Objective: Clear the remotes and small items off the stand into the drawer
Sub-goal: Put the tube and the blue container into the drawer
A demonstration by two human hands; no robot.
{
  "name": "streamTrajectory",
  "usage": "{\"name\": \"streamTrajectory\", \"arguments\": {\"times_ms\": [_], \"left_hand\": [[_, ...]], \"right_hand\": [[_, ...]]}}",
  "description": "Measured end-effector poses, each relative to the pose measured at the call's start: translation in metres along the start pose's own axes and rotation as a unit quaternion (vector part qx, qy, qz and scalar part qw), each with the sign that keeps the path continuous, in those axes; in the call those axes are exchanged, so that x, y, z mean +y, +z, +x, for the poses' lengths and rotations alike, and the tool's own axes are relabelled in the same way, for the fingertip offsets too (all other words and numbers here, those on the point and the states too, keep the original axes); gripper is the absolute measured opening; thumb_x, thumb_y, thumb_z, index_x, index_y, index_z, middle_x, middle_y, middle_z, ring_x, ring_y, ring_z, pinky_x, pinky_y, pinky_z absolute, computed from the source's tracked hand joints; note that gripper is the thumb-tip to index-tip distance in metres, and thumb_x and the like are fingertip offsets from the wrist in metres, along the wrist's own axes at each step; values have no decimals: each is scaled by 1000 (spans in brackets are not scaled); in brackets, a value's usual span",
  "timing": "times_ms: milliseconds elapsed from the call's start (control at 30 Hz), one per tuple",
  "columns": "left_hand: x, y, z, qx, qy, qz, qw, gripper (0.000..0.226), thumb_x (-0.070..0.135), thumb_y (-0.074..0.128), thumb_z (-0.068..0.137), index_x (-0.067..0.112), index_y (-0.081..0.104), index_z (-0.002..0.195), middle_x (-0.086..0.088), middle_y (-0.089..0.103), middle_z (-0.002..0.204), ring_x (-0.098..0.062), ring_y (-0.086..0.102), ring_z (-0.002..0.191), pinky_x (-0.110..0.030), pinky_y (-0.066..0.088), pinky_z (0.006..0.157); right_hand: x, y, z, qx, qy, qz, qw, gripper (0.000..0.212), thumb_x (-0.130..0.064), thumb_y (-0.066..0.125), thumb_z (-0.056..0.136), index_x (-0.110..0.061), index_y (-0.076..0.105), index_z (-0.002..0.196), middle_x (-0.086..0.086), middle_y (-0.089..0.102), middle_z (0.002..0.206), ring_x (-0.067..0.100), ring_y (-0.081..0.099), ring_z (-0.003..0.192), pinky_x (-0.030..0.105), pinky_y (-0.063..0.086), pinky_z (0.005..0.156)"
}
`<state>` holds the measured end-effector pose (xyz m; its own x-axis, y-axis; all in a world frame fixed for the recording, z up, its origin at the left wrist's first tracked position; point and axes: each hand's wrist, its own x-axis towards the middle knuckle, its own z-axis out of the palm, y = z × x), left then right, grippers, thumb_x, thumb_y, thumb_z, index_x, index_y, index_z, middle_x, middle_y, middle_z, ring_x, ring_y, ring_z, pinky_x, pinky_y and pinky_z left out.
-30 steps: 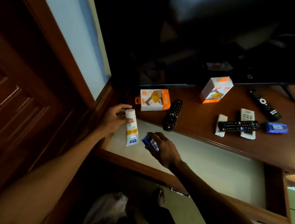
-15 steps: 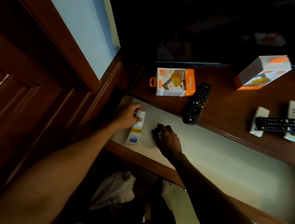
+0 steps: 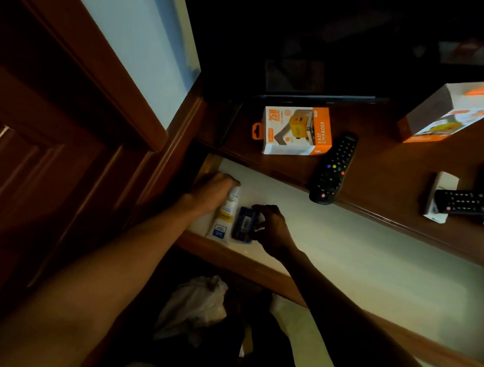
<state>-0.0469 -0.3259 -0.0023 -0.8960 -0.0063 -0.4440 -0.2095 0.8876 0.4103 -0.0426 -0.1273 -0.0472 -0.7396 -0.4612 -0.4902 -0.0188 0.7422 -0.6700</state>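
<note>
Your left hand (image 3: 213, 190) was curled on the cap end of the white tube (image 3: 225, 216), lying in the drawer (image 3: 349, 248) at its left end; soft and light, it is probably best held near the stiffer cap. Touching the tube's right side lay the small blue box (image 3: 245, 224), your right hand's (image 3: 272, 226) fingertips pinching its right edge; likely light and rigid. Behind the drawer, on the stand (image 3: 390, 179), you had two charger boxes (image 3: 296, 130), two black remotes (image 3: 333, 168) fully visible, and two white ones (image 3: 439, 195). The remotes look stiff and smooth, best gripped mid-body.
</note>
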Motion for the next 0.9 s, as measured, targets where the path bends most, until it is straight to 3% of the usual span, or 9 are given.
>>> {"name": "streamTrajectory", "arguments": {"times_ms": [133, 233, 367, 500, 600, 667, 800, 900], "left_hand": [[-2, -6, 3, 10, -5, -44, 999, 34, 4, 51, 94, 6, 59, 127, -18, 60, 127, -32, 57, 116, -44, 47, 99], [-8, -8, 0, 34, 14, -50, 998, 39, 11, 55, 93, 10, 56, 131, -18, 57, 130, -28, 58, 115, -45, 49, 100], [-20, -17, -20, 162, 30, -139, 977, 41, 1, 63, 88, 8, 59, 128, -13, 61, 128, -24, 61, 112, -24, 49, 89], [-36, -13, -41, 225, 25, -148, 963, 45, 6, 70, 85, 10, 60, 128, -10, 58, 133, -25, 53, 122, -38, 49, 100], [-37, -9, -50, 237, 10, -183, 954, 51, 9, 65, 89, 10, 50, 139, -10, 48, 146, -24, 42, 136, -31, 36, 111], [-36, -7, -52, 234, -12, -206, 950, 53, 14, 59, 94, 10, 42, 144, -12, 45, 148, -23, 40, 138, -27, 33, 110], [-39, -2, -51, 223, -51, -212, 950, 48, 17, 48, 100, 16, 38, 147, -15, 54, 140, -26, 52, 126, -27, 42, 98], [-41, -1, -49, 217, -66, -216, 950, 47, 11, 45, 100, 16, 40, 146, -15, 59, 131, -26, 57, 116, -22, 41, 86]], "right_hand": [[-7, 14, 3, 35, 2, 37, 999, 71, 0, 81, 67, -7, 53, 132, 19, 47, 130, 40, 60, 104, 50, 57, 82], [-10, 22, 4, 46, 7, 53, 997, 69, 0, 80, 67, -8, 54, 131, 19, 48, 128, 40, 61, 102, 51, 57, 80], [-16, 27, 4, 57, 12, 64, 996, 66, 1, 79, 69, -7, 55, 130, 18, 49, 127, 39, 61, 103, 48, 56, 84], [-28, 33, 4, 65, 14, 73, 995, 66, 1, 80, 67, -5, 56, 128, 19, 50, 125, 38, 61, 103, 46, 56, 85], [-35, 35, 5, 61, 5, 68, 996, 65, 0, 79, 68, -6, 56, 128, 19, 50, 125, 37, 62, 100, 45, 57, 84], [-38, 37, 7, 60, 0, 66, 996, 65, 0, 79, 68, -6, 56, 128, 18, 50, 125, 37, 63, 100, 43, 58, 84], [-48, 45, 8, 50, 10, 63, 997, 64, -3, 82, 64, -6, 59, 124, 18, 52, 124, 35, 58, 105, 32, 52, 80], [-55, 49, 8, 40, 17, 60, 997, 65, -7, 85, 61, -9, 59, 120, 18, 50, 122, 36, 57, 104, 37, 55, 81]]}}
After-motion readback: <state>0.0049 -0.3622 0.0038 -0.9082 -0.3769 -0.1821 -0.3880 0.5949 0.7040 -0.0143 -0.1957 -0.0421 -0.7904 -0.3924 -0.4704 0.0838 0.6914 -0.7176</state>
